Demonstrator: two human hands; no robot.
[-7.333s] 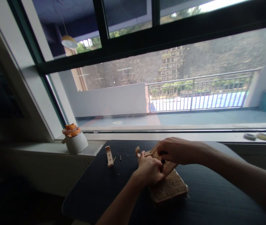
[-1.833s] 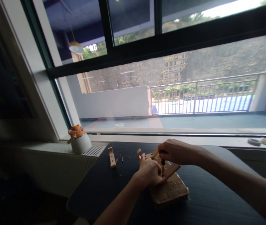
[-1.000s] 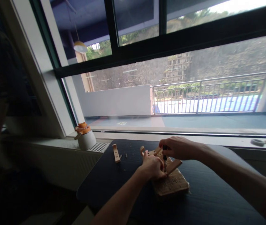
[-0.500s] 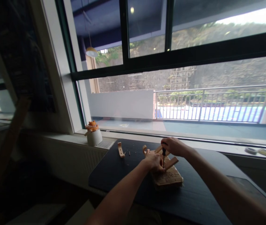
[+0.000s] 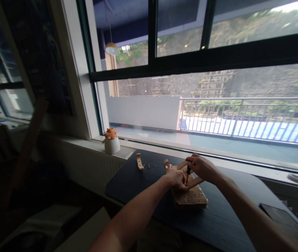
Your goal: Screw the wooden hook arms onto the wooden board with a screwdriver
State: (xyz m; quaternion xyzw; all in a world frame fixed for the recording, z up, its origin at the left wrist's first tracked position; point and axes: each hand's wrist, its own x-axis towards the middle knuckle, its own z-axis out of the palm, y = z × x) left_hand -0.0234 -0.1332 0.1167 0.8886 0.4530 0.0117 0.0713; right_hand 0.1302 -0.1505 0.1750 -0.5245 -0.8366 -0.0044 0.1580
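Note:
In my right hand is a dark-handled screwdriver, held from above, its shaft pointing down. My left hand is closed around light wooden pieces by the screwdriver's tip; its fingers hide the tip and most of what they grip. One wooden strip sticks out to the right beneath my hands. Under them lies a thick, rough wooden block with crumbs on top. A small curled wooden end shows beyond my left hand.
On the dark table, a curved wooden piece with holes lies left, beside small screws. A dark flat device lies at right. A pale pot with orange objects stands on the sill by the window.
My view has turned slightly left, shifting the scene rightward. The screwdriver, nearly upright before, now leans with its handle to the right. Both hands stay at the wooden pieces.

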